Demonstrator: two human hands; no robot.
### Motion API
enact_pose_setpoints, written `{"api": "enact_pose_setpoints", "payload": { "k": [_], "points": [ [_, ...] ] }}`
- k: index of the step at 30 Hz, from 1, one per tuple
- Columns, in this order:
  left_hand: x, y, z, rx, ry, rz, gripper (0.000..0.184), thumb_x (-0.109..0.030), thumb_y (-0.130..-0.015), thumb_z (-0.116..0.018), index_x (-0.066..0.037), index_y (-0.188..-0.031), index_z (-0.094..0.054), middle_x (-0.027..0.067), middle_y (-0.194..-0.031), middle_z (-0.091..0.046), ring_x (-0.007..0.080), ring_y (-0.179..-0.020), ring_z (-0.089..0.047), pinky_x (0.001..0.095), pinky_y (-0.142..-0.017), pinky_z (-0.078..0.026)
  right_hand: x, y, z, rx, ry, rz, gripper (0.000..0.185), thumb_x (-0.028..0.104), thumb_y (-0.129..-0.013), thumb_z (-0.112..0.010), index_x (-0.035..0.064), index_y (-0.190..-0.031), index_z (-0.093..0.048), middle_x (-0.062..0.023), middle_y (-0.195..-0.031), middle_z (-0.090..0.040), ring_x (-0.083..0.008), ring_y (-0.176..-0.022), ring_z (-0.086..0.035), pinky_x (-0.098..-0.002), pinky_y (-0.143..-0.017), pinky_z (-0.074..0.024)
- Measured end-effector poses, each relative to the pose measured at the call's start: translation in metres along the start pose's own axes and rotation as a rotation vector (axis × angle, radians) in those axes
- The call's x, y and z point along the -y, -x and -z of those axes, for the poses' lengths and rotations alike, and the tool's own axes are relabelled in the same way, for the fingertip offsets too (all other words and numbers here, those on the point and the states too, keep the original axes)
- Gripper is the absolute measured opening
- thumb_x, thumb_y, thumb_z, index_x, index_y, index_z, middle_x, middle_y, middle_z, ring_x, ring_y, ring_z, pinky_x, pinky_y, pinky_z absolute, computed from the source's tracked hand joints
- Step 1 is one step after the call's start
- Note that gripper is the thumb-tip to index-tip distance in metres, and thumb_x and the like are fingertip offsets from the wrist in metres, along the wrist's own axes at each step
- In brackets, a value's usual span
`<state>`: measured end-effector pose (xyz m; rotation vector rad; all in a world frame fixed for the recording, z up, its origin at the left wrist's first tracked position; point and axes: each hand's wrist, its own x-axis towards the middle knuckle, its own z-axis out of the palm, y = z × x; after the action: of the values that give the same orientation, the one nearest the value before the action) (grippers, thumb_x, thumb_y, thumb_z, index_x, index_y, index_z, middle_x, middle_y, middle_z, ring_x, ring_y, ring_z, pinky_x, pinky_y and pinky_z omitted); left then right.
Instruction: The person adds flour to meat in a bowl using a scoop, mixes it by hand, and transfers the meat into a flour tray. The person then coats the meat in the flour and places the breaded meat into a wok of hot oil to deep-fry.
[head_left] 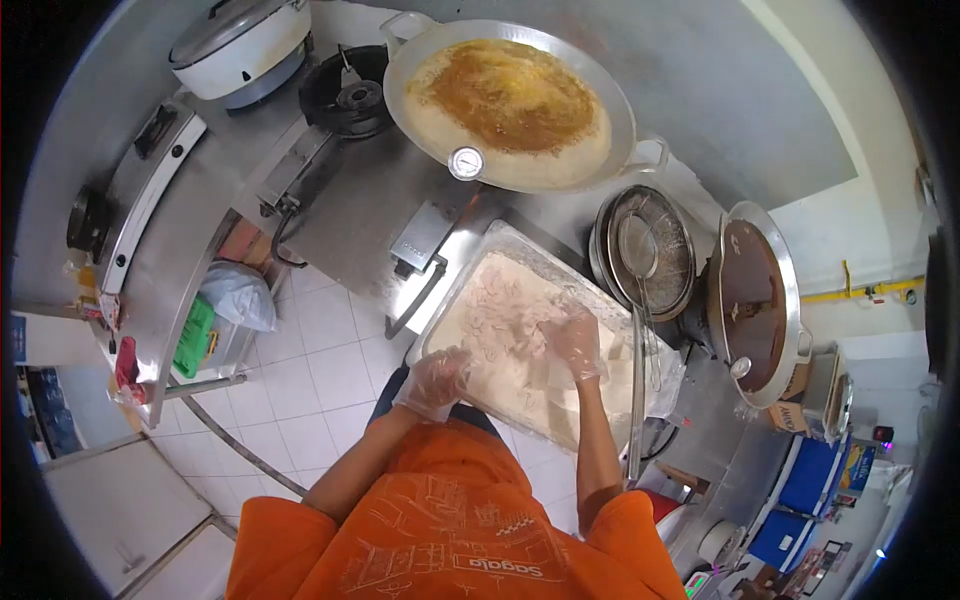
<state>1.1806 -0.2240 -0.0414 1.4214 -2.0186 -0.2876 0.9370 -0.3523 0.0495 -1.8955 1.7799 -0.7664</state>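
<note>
A metal tray (460, 290) full of pale flour stands in front of me, with floured pieces lying in it. My left hand (437, 382), in a clear plastic glove, is at the tray's near left edge with its fingers curled; what it holds, if anything, is hidden. Over the flour, right of the tray's middle, my right hand (572, 345) is gloved too. Its fingers are closed at the floured pieces, and their tips are too small to make out.
Behind the tray, a large wok (622, 110) holds foaming oil with a dial thermometer (466, 163). Strainers (650, 245) rest to the right, beside a second wok (790, 300) of dark oil. A burner (358, 95) and white pot (240, 50) are at the back left.
</note>
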Motion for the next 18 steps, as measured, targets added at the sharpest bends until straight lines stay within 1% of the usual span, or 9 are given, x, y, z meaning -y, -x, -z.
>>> {"api": "enact_pose_setpoints", "payload": {
  "k": [3,6,8,9,12,13,14,16,18],
  "points": [
    [0.000,-0.012,0.007,0.090,0.041,0.058,0.023,-0.019,-0.086,-0.058,-0.009,-0.106,-0.058,0.0128,-0.095,-0.062,0.0317,-0.085,-0.063,0.0391,-0.074,-0.052,0.019,0.007,0.018,0.097,-0.183,-0.297,0.039,0.018,-0.067,-0.080,0.0007,-0.100,-0.070,-0.0212,-0.092,-0.070,-0.0316,-0.084,-0.068,-0.0383,-0.074,-0.0535],
    [-0.010,-0.023,0.030,0.237,0.039,0.092,0.018,-0.018,-0.086,-0.058,-0.010,-0.102,-0.058,0.0114,-0.093,-0.061,0.0299,-0.087,-0.062,0.0374,-0.077,-0.051,0.002,0.014,0.018,0.084,0.123,-0.149,0.040,0.020,-0.068,-0.080,0.0017,-0.103,-0.070,-0.0192,-0.090,-0.071,-0.0270,-0.082,-0.069,-0.0378,-0.073,-0.0530],
    [-0.019,-0.030,0.045,0.403,0.068,0.193,0.016,-0.017,-0.085,-0.059,-0.011,-0.100,-0.061,0.0102,-0.099,-0.061,0.0277,-0.091,-0.062,0.0365,-0.084,-0.050,0.002,0.010,0.033,0.150,-0.007,-0.318,0.041,0.021,-0.069,-0.080,0.0004,-0.103,-0.070,-0.0180,-0.089,-0.071,-0.0242,-0.082,-0.069,-0.0372,-0.074,-0.0528],
    [-0.021,-0.028,0.048,0.438,0.030,0.147,0.018,-0.017,-0.085,-0.059,-0.010,-0.101,-0.061,0.0107,-0.100,-0.060,0.0277,-0.093,-0.061,0.0367,-0.085,-0.050,0.004,0.012,0.043,0.178,-0.072,-0.411,0.041,0.022,-0.069,-0.080,-0.0002,-0.103,-0.070,-0.0175,-0.089,-0.071,-0.0228,-0.082,-0.069,-0.0369,-0.074,-0.0527],
    [-0.021,-0.036,0.061,0.543,-0.096,-0.023,0.023,-0.017,-0.084,-0.059,-0.006,-0.105,-0.062,0.0119,-0.106,-0.058,0.0274,-0.100,-0.059,0.0369,-0.089,-0.048,0.018,0.003,0.075,0.042,0.053,-0.265,0.041,0.020,-0.070,-0.079,-0.0039,-0.101,-0.069,-0.0171,-0.088,-0.071,-0.0204,-0.081,-0.067,-0.0349,-0.074,-0.0524],
    [-0.023,-0.041,0.071,0.595,-0.142,-0.090,0.026,-0.017,-0.084,-0.059,-0.005,-0.107,-0.062,0.0121,-0.107,-0.058,0.0271,-0.102,-0.058,0.0367,-0.090,-0.048,0.034,-0.004,0.096,0.129,-0.018,-0.225,0.039,0.015,-0.073,-0.077,-0.0040,-0.105,-0.067,-0.0168,-0.094,-0.071,-0.0231,-0.083,-0.068,-0.0329,-0.075,-0.0536],
    [-0.022,-0.045,0.076,0.643,-0.191,-0.157,0.028,-0.017,-0.083,-0.060,-0.004,-0.108,-0.062,0.0122,-0.109,-0.057,0.0268,-0.104,-0.058,0.0366,-0.091,-0.047,0.057,-0.011,0.112,0.156,-0.237,-0.206,0.040,0.014,-0.075,-0.076,-0.0028,-0.109,-0.065,-0.0161,-0.098,-0.070,-0.0230,-0.086,-0.067,-0.0323,-0.077,-0.0535],
    [-0.020,-0.041,0.063,0.649,-0.158,-0.075,0.025,-0.016,-0.086,-0.056,-0.004,-0.107,-0.063,0.0112,-0.110,-0.058,0.0255,-0.106,-0.057,0.0356,-0.091,-0.047,0.088,-0.027,0.132,0.215,-0.676,-0.145,0.043,0.011,-0.077,-0.073,-0.0006,-0.117,-0.061,-0.0146,-0.108,-0.068,-0.0228,-0.091,-0.066,-0.0312,-0.081,-0.0535],
    [-0.020,-0.043,0.062,0.627,-0.115,0.008,0.023,-0.016,-0.087,-0.055,-0.004,-0.105,-0.064,0.0110,-0.112,-0.058,0.0250,-0.107,-0.057,0.0357,-0.091,-0.046,0.095,-0.051,0.157,0.300,-0.981,-0.189,0.059,0.016,-0.078,-0.080,0.0011,-0.125,-0.049,-0.0175,-0.131,-0.053,-0.0235,-0.117,-0.056,-0.0358,-0.101,-0.0466]
  ]
}}
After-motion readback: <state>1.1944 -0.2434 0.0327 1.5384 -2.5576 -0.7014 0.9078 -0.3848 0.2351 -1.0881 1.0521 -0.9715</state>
